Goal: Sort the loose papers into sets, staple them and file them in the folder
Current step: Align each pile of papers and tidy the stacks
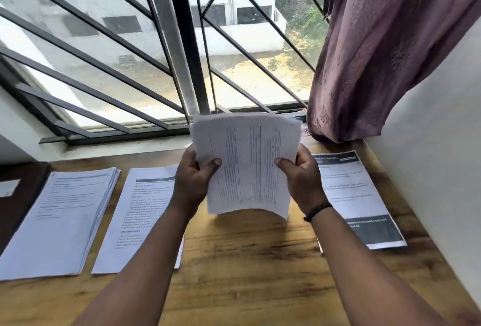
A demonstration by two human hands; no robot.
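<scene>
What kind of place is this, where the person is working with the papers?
Probably a room in a home, at a wooden desk set against a barred window on an upper floor. A purple curtain hangs at the right, and piles of printed papers lie on the desk.

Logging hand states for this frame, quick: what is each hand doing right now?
Left hand: grips the left edge of the held sheaf of papers, thumb on front.
Right hand: grips the sheaf's right edge, thumb on front.

Both hands lift a sheaf of printed white papers [247, 167] above the wooden desk [247, 268].
Left hand [194, 177] and right hand [302, 177] pinch its side edges; three paper piles lie below.
</scene>
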